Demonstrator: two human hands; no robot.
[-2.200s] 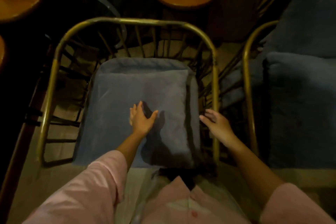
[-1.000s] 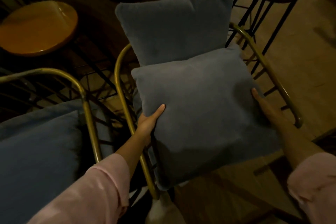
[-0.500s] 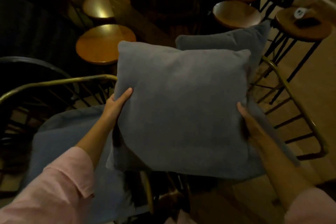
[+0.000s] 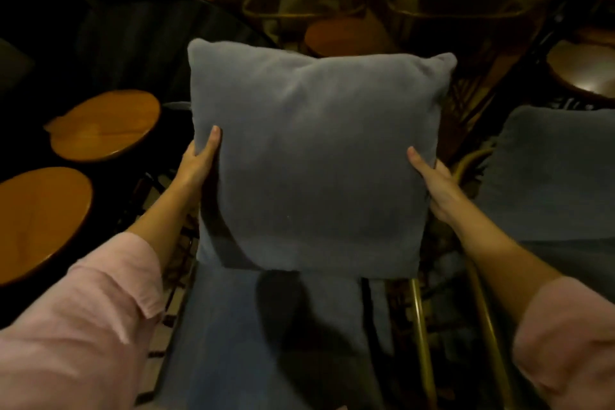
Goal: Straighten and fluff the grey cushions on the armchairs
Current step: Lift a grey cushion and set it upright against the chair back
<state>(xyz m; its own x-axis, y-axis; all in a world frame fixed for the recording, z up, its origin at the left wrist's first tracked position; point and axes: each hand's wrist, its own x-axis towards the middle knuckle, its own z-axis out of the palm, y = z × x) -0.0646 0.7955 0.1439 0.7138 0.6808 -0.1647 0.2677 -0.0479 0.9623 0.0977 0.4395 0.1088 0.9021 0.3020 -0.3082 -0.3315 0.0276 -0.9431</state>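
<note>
A square grey cushion (image 4: 316, 156) is held upright in the air in the middle of the view. My left hand (image 4: 199, 160) grips its left edge, thumb on the front face. My right hand (image 4: 432, 183) grips its right edge the same way. Below the cushion lies the blue-grey seat pad (image 4: 239, 343) of an armchair with a brass tube frame (image 4: 421, 336). A second grey cushion (image 4: 552, 176) rests on the neighbouring armchair at the right.
Round wooden stool tops stand at the left (image 4: 106, 125) and lower left (image 4: 40, 220), and others at the back (image 4: 346, 35) and far right (image 4: 582, 70). A dark chair back (image 4: 139, 40) sits behind the cushion. The room is dim.
Both hands left the left armchair's cushion, took the cushion from the right armchair and lifted it. It has since swung left and now hangs upright over the blue-grey seat pad.
</note>
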